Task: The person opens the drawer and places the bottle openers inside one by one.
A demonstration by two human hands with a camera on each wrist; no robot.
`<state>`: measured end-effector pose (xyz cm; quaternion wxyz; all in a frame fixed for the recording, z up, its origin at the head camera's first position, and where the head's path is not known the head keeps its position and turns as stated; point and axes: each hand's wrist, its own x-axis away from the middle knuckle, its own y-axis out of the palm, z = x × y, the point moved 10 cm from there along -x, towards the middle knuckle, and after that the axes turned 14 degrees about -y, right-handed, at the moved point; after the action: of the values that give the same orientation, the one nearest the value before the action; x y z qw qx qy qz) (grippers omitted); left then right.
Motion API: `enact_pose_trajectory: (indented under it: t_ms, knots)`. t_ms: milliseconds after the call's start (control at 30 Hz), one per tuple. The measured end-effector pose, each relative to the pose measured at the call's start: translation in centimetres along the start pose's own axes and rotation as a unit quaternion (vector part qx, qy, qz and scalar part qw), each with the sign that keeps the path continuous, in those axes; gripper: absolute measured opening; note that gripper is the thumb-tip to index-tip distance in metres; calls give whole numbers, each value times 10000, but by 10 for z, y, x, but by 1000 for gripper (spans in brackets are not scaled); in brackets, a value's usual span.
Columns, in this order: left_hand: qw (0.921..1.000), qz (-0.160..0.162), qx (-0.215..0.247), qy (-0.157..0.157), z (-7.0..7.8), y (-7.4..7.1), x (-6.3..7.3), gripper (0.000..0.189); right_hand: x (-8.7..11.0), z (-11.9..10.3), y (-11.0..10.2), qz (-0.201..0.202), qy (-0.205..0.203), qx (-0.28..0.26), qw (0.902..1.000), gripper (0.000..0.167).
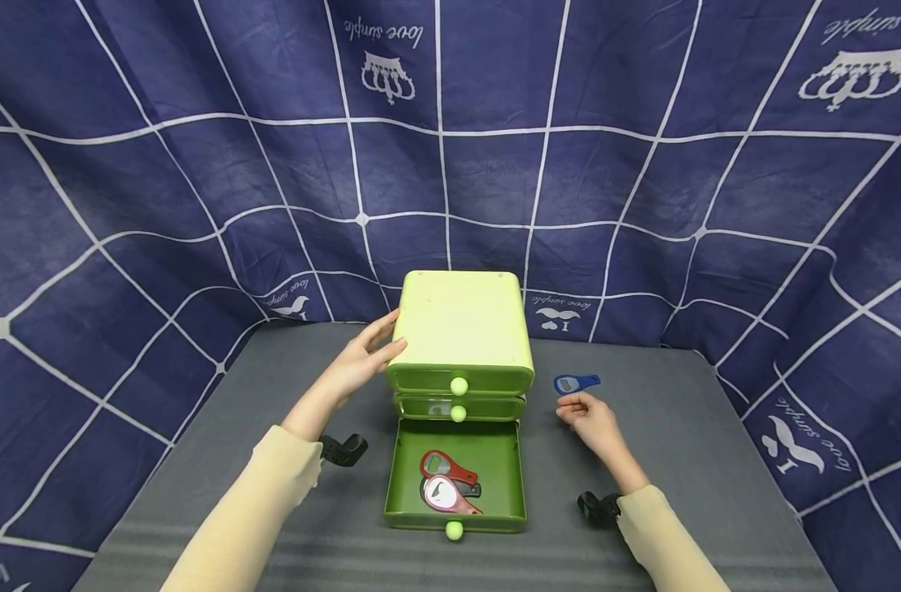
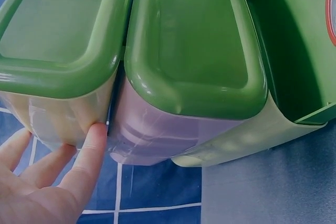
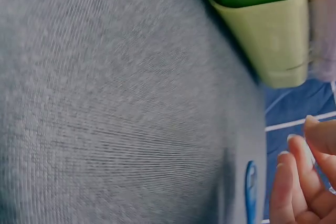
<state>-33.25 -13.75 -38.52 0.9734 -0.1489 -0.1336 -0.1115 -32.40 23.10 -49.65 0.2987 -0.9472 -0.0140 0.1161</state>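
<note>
A small drawer cabinet [image 1: 461, 321] with a pale yellow-green top and green drawer fronts stands on the table. My left hand [image 1: 354, 362] touches its left side near the top, fingers extended; the left wrist view shows the fingertips [image 2: 95, 136] against the cabinet's side wall. The bottom drawer [image 1: 495, 469] is pulled out. In it lie a red bottle opener [image 1: 461, 474], a pinkish one [image 1: 445, 493] with a white disc, and a dark one [image 1: 471, 490] partly under them. My right hand [image 1: 591, 419], fingers loosely bent and holding nothing, hovers just in front of a blue bottle opener [image 1: 585, 381].
The grey tabletop [image 1: 687, 460] reaches out on both sides of the cabinet. A blue curtain [image 1: 495, 181] with white lines hangs behind and at the sides. Black straps with devices [image 1: 344, 450] are on both wrists. The two upper drawers appear closed.
</note>
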Motion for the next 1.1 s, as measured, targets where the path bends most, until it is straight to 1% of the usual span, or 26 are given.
enact_pose_trajectory:
  t_ms: [67, 233, 400, 533, 600, 700, 833, 967, 1100]
  knots:
    - [10000, 7, 1, -14, 0, 0, 1, 68, -2, 6, 1, 30, 38, 140, 9999, 21]
    - [10000, 20, 16, -17, -1, 0, 0, 68, -7, 13, 2, 97, -67, 579, 9983, 23]
    - [10000, 49, -41, -30, -3, 0, -1, 68, -11, 20, -1, 207, -113, 1049, 9942, 26]
    - [9999, 71, -61, -37, -3, 0, -1, 68, -13, 24, -3, 235, -138, 1342, 9906, 27]
    - [10000, 64, -58, -39, -2, 0, -2, 68, -14, 27, -3, 238, -88, 1407, 9897, 31]
    - [10000, 54, -67, -34, -2, 0, -2, 68, -16, 31, -3, 232, 41, 1519, 9881, 41]
    - [9999, 67, -95, -43, -3, 0, -2, 69, -20, 32, -1, 51, 107, 1780, 9840, 54]
    - [9999, 76, -114, -45, -3, 0, -3, 69, -25, 30, 5, -328, -118, 2247, 9738, 57]
    - [9999, 69, -113, -40, -2, 0, -3, 68, -29, 28, 13, -682, -294, 2547, 9642, 54]
